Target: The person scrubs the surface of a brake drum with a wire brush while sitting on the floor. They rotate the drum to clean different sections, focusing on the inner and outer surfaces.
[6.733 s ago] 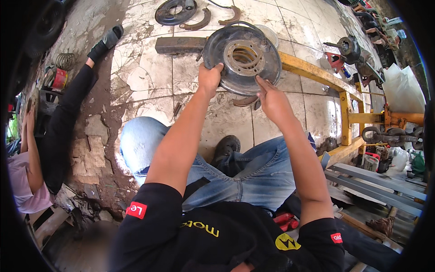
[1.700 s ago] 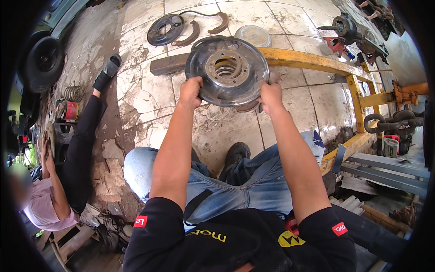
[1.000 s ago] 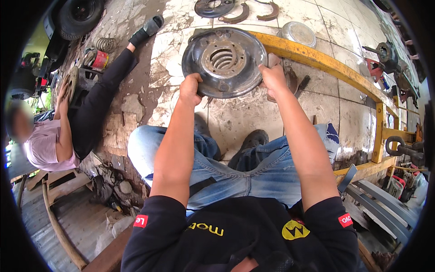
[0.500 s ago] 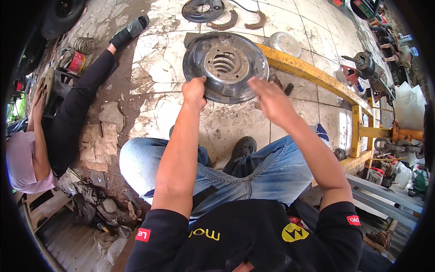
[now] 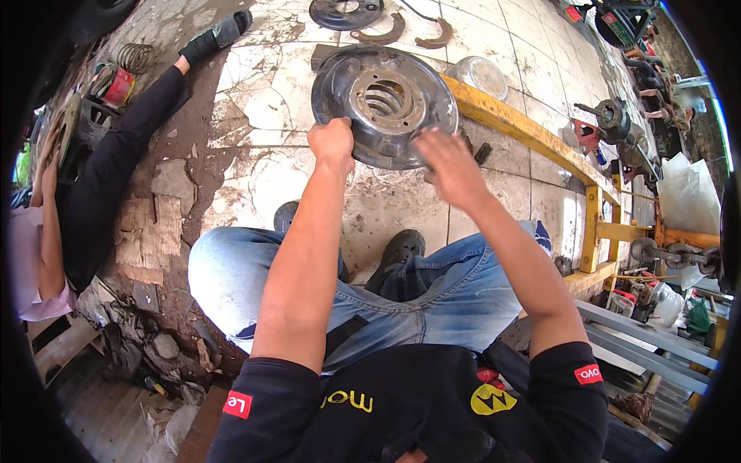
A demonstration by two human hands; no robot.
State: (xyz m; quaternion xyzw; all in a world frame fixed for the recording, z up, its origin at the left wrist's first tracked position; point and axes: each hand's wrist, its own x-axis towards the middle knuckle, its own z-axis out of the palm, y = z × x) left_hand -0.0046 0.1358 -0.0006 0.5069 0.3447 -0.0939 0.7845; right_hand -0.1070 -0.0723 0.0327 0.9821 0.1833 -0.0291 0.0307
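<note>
A round black brake backing plate with a bare metal center ring is propped in front of me. Through its middle hole a coil spring shows behind it. My left hand is closed round the plate's near-left rim. At the near-right rim lies my right hand, its fingers stretched out over the plate's surface and slightly blurred. No held thing shows in the right hand. Just right of it, a small dark brush-like piece rests on the tiles.
A yellow metal frame runs from the plate toward the right. Beyond the plate lie two curved brake shoes and another black backing plate. A round silvery tin stands behind the frame. On the left a person sits with one leg outstretched.
My right hand has slid a little left and down across the plate's near-right part. The left hand keeps its grip on the rim. The whole view has shifted slightly.
</note>
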